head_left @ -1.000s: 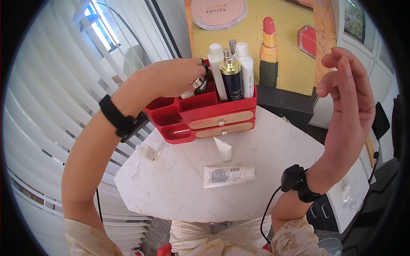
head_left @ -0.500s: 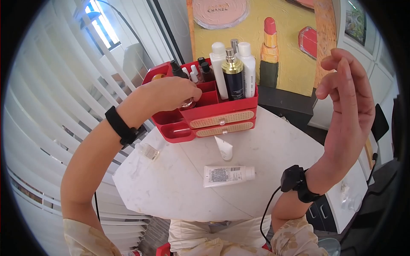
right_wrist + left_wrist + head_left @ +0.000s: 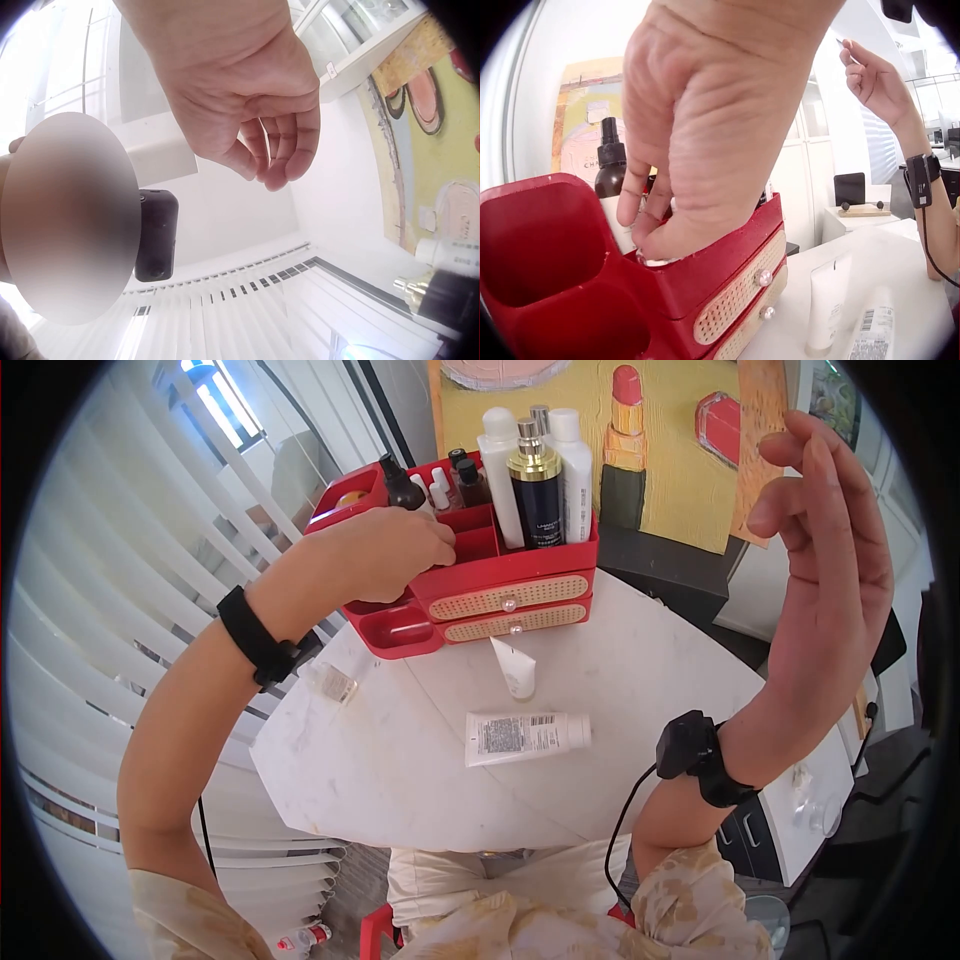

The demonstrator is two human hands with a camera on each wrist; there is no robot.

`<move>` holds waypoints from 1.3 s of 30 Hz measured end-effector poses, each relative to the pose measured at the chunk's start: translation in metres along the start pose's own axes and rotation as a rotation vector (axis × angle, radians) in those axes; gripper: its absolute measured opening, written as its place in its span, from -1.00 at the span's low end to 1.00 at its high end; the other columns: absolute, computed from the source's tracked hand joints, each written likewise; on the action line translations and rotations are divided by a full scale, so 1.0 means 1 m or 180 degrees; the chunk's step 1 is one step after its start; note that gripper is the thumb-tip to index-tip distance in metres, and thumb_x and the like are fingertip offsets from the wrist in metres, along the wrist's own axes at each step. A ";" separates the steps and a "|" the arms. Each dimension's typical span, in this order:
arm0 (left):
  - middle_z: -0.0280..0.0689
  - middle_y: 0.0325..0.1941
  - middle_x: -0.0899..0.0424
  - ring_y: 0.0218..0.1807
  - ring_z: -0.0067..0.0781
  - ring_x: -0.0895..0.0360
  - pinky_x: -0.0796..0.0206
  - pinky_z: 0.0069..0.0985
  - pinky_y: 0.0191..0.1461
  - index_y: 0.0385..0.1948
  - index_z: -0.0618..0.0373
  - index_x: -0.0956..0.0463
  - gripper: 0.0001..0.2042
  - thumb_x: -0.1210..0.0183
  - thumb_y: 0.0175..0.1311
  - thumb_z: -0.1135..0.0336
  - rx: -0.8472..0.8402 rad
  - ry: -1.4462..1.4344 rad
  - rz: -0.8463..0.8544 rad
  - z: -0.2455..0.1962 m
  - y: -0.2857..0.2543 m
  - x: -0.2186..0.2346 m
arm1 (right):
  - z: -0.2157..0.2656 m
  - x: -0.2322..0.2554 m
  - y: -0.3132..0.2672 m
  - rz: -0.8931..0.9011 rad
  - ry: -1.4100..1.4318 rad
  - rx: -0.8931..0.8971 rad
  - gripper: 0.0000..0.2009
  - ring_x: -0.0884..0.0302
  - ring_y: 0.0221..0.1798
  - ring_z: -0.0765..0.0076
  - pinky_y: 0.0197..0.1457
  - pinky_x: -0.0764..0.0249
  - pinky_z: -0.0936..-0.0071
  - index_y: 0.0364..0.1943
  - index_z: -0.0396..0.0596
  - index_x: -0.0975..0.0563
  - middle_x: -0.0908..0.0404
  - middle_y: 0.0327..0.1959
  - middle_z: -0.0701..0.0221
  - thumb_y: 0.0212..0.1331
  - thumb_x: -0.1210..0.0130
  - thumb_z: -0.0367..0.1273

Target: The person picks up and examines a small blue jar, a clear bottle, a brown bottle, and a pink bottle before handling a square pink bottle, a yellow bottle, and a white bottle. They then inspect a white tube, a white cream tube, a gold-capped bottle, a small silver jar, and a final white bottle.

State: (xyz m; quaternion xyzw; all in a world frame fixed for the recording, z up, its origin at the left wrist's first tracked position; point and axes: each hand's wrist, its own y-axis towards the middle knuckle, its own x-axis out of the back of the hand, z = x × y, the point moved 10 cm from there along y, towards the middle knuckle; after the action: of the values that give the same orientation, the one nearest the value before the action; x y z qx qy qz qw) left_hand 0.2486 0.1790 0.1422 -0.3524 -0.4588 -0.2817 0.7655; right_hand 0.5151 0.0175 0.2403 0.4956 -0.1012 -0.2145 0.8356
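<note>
My left hand (image 3: 385,555) reaches into a front compartment of the red cosmetics organizer (image 3: 520,565), fingers pointing down. In the left wrist view its thumb and fingers pinch a small shiny container (image 3: 658,262) just inside the organizer's wall; most of it is hidden by the hand. Beside the fingers stands a dark spray bottle (image 3: 612,161) with a pale label. Raised in the air at the right, my right hand (image 3: 830,550) holds nothing, its fingers loosely bent.
White bottles (image 3: 500,470) and a navy pump bottle with gold collar (image 3: 537,500) stand in the organizer. A small white tube (image 3: 514,668), a larger tube (image 3: 525,738) and a clear bottle (image 3: 328,682) are on the white table (image 3: 420,790). A lipstick painting (image 3: 680,490) stands behind.
My left hand has moved from the back compartments toward the front of the organizer, lowering the small container into a compartment. The right hand stays raised. The head view has tilted slightly down.
</note>
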 end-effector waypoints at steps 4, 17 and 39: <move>-0.17 0.14 -0.68 0.17 -0.17 -0.61 -0.51 -0.30 0.20 0.04 0.17 -0.63 -0.61 -0.22 0.13 0.64 -0.0156 0.0147 -0.0535 -0.003 -0.007 0.007 | 0.000 0.000 0.000 0.0041 -0.0004 0.0029 -0.65 -0.56 -0.28 0.60 0.01 -0.53 0.60 0.19 -0.30 -0.58 -0.72 -0.05 0.22 0.50 -0.04 -0.34; -0.03 0.17 -0.54 0.20 0.05 -0.51 -0.42 -0.20 0.27 0.17 0.24 -0.42 -0.43 -0.40 0.20 0.14 -0.0217 -0.2101 -0.1145 -0.155 -0.061 -0.060 | 0.002 -0.016 -0.002 -0.0002 0.0209 -0.0148 -0.66 -0.55 -0.28 0.61 -0.02 -0.53 0.61 0.16 -0.31 -0.60 -0.72 -0.08 0.24 0.47 -0.07 -0.35; -0.11 -0.04 -0.73 -0.06 -0.18 -0.71 -0.54 -0.36 0.00 0.05 0.29 -0.53 -0.64 -0.16 0.17 0.46 -0.0431 -0.1653 -0.1848 -0.162 -0.100 -0.087 | 0.012 -0.030 -0.006 -0.0084 -0.0167 -0.0253 -0.67 -0.51 -0.30 0.61 -0.04 -0.48 0.61 0.17 -0.29 -0.59 -0.71 -0.14 0.29 0.49 -0.07 -0.34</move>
State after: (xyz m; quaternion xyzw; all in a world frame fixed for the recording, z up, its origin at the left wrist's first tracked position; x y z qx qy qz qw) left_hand 0.2181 -0.0007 0.0385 -0.3172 -0.6981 -0.4176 0.4875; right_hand 0.4822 0.0196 0.2416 0.4574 -0.1078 -0.2423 0.8488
